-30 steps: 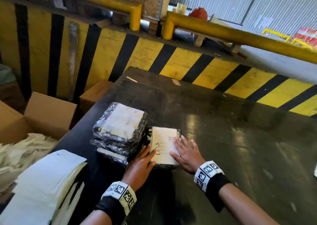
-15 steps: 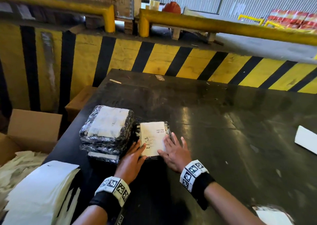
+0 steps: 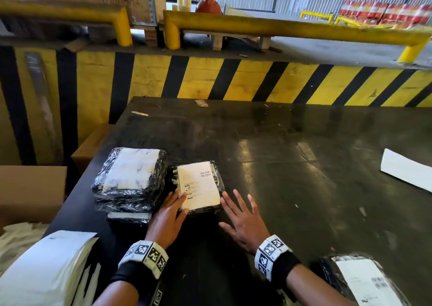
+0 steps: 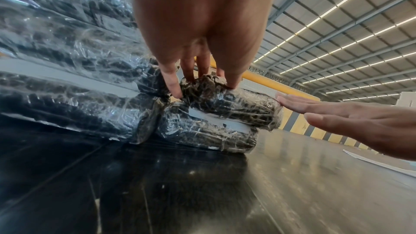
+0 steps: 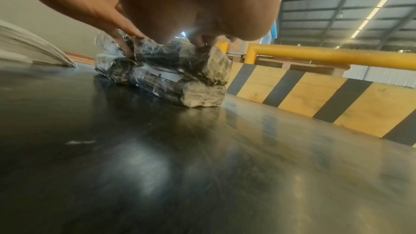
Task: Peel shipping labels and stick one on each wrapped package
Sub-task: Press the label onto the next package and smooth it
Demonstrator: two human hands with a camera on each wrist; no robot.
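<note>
A: What sits at the left edge of the counter (image 3: 292, 165)?

B: A pile of label sheets (image 3: 46, 266) overhangs the near-left corner. Just right of it stands a stack of wrapped packages (image 3: 131, 177), close to the counter's left edge.

A: And the labelled package (image 3: 198, 186)?

B: It lies on another wrapped package, touching the stack's right side. The left hand (image 3: 167, 217) rests straight fingers (image 4: 173, 84) on its near-left corner, gripping nothing.

A: The right hand (image 3: 243, 221)?

B: Spread flat, fingers open, just beside the package's right edge. Half a second ago it lay on the label; now it's off it. Rightward the counter is bare as far as a white sheet (image 3: 406, 175) near the far-right edge and another labelled package (image 3: 364, 280) at the near-right corner.
</note>
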